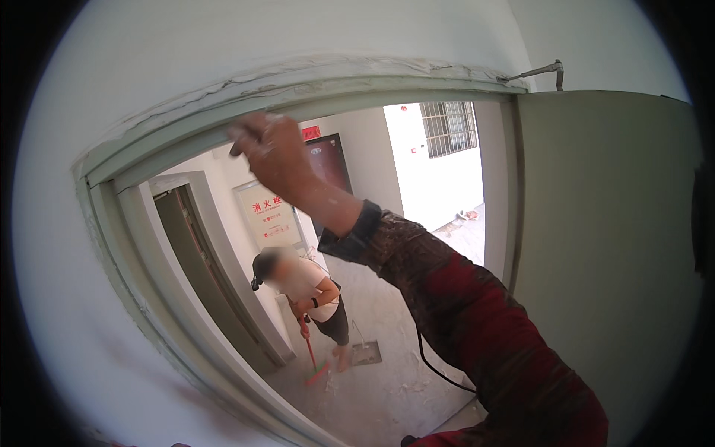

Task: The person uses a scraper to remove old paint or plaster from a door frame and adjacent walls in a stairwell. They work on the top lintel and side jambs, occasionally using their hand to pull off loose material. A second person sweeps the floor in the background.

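My right hand (276, 148) is raised before the head of the green door frame (329, 98), its fingers curled. Whitish smears mark its skin. The fingertips are blurred, and whether they hold something small or touch the frame does not show. Along the top of the frame, the joint with the white wall (313, 33) is rough, with cracked, ragged filler (223, 86). A dark cuff and a red and brown patterned sleeve cover my right arm. My left hand is out of view.
A green door (603, 223) stands open at right, under a metal closer arm (533, 71). Beyond the doorway, a person (313, 296) holds a red-handled broom (311, 349) over a floor (391, 402) with scattered debris. A black cable (438, 371) hangs beneath my arm.
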A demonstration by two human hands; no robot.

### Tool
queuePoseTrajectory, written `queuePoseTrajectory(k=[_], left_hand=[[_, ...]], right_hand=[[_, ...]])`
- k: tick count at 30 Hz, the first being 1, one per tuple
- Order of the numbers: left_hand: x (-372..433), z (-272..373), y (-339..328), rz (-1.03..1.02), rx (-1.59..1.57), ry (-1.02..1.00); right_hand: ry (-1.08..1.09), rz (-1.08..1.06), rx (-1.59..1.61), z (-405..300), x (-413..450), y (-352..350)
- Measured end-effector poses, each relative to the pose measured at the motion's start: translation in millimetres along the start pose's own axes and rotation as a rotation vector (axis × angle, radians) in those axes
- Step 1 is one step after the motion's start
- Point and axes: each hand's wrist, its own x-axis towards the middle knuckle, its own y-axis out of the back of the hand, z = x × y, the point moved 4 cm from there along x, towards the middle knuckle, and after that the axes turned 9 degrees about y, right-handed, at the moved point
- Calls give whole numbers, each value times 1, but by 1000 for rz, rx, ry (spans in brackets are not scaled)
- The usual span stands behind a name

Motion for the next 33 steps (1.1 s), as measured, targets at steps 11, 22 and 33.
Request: queuePoseTrajectory(k=[11, 22, 33], left_hand=[[-13, 7, 27, 127, -4, -42], [-8, 2, 43, 207, -3, -41], [1, -5, 40, 140, -41, -26]], right_hand=[[209, 344, -505, 14, -14, 101], [607, 211, -623, 17, 10, 98], [742, -206, -697, -7, -22, 68]])
